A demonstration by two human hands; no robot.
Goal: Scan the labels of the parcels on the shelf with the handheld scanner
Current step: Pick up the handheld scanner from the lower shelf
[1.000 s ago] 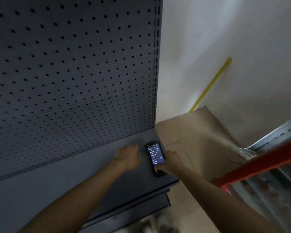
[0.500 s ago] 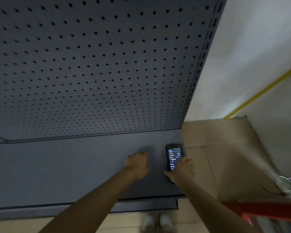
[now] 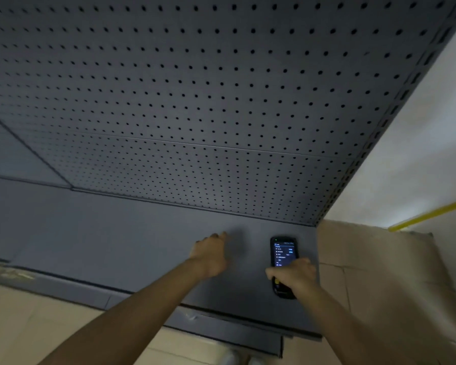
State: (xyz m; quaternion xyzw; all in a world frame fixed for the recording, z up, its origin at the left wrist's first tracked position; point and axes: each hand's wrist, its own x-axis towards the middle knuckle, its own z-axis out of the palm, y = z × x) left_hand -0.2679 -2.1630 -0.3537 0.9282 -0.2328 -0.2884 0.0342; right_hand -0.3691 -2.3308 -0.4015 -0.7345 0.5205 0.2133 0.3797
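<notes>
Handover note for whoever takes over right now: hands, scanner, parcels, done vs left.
Right hand grips the lower end of the scanner, which lies on the grey shelf near its right end, screen lit and facing up.
Left hand rests on the shelf to the scanner's left, holding nothing.
No parcels in view on this shelf.
Done: cannot tell.
Left: lift the scanner, find parcels, scan labels.

Head camera looks steeply down at shelf [image 3: 116, 246].

A dark grey shelf [image 3: 132, 246] carries the handheld scanner [image 3: 283, 255] lying flat, screen up, near its right end.
</notes>
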